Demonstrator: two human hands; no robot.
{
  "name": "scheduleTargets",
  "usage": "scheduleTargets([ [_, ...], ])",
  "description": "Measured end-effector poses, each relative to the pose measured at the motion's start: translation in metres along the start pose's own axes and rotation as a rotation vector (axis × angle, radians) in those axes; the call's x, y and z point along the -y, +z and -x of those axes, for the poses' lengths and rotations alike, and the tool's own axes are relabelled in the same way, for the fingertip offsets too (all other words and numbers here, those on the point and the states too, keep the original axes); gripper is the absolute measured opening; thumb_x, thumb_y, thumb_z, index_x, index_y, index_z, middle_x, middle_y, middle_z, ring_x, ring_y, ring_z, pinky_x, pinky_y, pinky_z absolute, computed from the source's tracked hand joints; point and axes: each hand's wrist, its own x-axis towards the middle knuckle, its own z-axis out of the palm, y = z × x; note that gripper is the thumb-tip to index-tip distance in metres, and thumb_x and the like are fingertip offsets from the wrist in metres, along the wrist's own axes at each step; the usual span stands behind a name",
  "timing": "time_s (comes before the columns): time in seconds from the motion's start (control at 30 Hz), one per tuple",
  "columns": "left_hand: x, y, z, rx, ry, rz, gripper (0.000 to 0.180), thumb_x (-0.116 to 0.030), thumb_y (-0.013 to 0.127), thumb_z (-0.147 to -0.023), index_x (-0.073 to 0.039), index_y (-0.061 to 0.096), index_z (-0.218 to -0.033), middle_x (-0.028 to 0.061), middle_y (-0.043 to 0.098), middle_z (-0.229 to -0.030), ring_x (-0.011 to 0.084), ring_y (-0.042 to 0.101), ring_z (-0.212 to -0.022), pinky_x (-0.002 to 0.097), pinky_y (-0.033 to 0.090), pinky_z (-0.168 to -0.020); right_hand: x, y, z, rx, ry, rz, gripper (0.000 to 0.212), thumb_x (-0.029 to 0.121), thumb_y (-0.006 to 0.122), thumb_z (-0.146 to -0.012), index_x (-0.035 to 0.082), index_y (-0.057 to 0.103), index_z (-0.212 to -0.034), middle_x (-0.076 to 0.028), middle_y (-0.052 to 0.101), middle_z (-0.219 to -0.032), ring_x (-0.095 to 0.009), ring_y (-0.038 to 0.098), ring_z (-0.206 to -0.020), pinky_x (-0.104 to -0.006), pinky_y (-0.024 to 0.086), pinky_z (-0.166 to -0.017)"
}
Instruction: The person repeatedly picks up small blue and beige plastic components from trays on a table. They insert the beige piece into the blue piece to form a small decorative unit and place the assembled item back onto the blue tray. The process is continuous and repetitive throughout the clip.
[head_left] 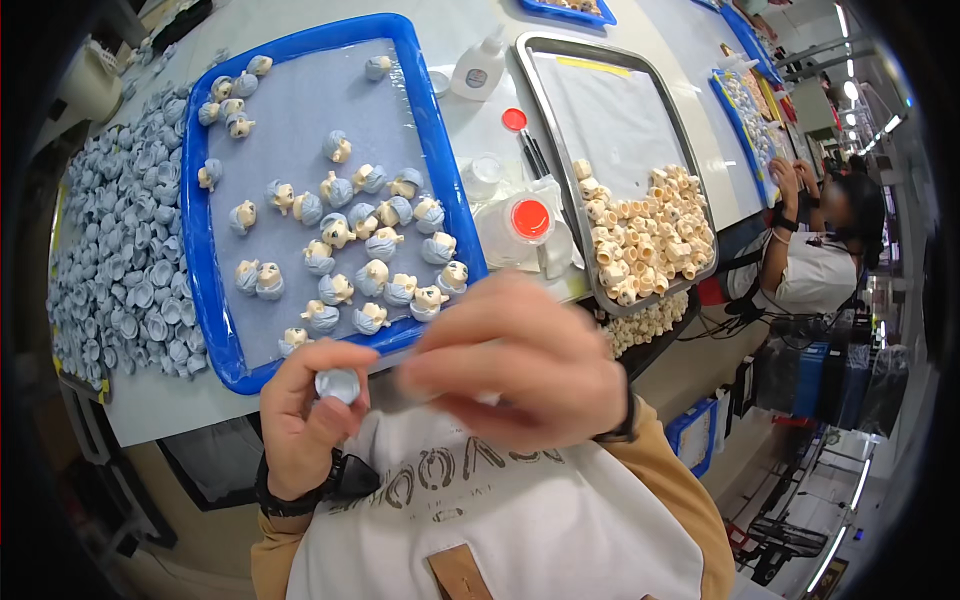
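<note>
My left hand (pixel 301 421) is closed around a small hollow light-blue doll hair piece (pixel 338 385), pinched between thumb and fingers with its cupped side showing. Close by on its right, my right hand (pixel 525 372) is blurred by motion. Its fingers are curled, but whether they hold anything cannot be made out. Just beyond both hands, a blue tray (pixel 222 320) lined with a pale sheet carries many small doll heads (pixel 338 231) with blue hair and cream faces.
Loose blue hair pieces (pixel 125 230) are heaped at the left. On the right, a metal tray (pixel 535 95) holds cream hollow head parts (pixel 650 235). Between the trays stand a white bottle (pixel 480 68) and a red-lidded jar (pixel 531 219). A co-worker (pixel 815 255) sits at the right.
</note>
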Motion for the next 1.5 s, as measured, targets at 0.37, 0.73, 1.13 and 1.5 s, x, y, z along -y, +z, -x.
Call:
scheduleTargets([
  [0.37,0.001,0.005,0.000,-0.124,0.122,0.048,0.047,-0.031,0.065,-0.083,0.004,0.050,-0.112,0.0082,0.056,-0.092,0.0117,0.056,-0.076,0.0236,0.045,-0.067,-0.024,-0.064,0.000,-0.037,0.339,0.548,0.021,-0.003,0.067,-0.065,0.003,0.064,-0.085,-0.009,0.062,-0.085,-0.025,0.057,-0.081,-0.0325,0.045,-0.070],
  [0.73,0.006,-0.002,0.003,-0.070,0.163,0.026,0.045,-0.017,0.078,-0.073,0.000,0.052,-0.105,0.0070,0.057,-0.093,0.0108,0.055,-0.080,0.0243,0.045,-0.072,-0.031,-0.059,-0.006,0.046,0.327,0.555,0.018,-0.002,0.066,-0.065,0.003,0.063,-0.083,-0.007,0.061,-0.081,-0.026,0.055,-0.078,-0.0337,0.044,-0.068],
  [1.13,0.003,0.000,0.006,-0.083,0.053,0.081,0.045,-0.016,0.074,-0.075,0.003,0.051,-0.110,0.0067,0.056,-0.096,0.0108,0.056,-0.086,0.0236,0.044,-0.078,-0.034,-0.059,-0.003,0.032,0.337,0.549,0.017,-0.001,0.067,-0.066,0.003,0.063,-0.082,-0.007,0.061,-0.080,-0.025,0.055,-0.077,-0.0341,0.044,-0.068],
  [1.5,0.000,0.003,-0.001,-0.061,0.177,0.053,0.041,-0.006,0.074,-0.072,0.003,0.053,-0.106,0.0104,0.058,-0.100,0.0085,0.053,-0.075,0.0211,0.044,-0.068,-0.027,-0.052,0.015,-0.129,0.317,0.551,0.022,-0.004,0.069,-0.062,0.002,0.058,-0.080,-0.010,0.060,-0.080,-0.026,0.058,-0.075,-0.0324,0.045,-0.067],
])
